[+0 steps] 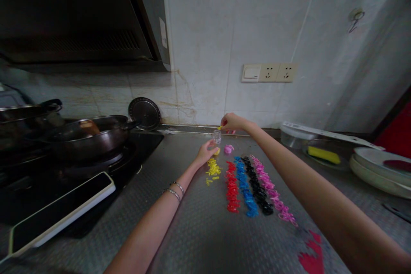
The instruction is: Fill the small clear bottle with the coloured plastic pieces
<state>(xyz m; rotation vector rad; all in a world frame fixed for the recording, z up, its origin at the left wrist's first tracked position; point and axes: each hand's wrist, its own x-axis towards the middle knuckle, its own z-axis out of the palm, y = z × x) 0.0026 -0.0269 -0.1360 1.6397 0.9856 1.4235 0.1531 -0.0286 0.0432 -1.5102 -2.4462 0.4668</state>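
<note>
Yellow bands (220, 128) are pinched in grip of R hand (231, 123), just above jar (217, 137); jar is apparently grasped by L hand (205, 153). Jar is best kept steady, w/ bands centred over mouth. Yellow pile (212, 167) is seen in front of jar.

Grey-white tiles line the kitchen wall (205, 43), with brownish streaks (186, 94) below the dark range hood (80, 13). I see a cream switch-and-socket panel (269, 72), a small hook (355, 19) farther right, and dim light on the textured metal countertop (199, 235) beside a black cooktop (146, 147).
</note>
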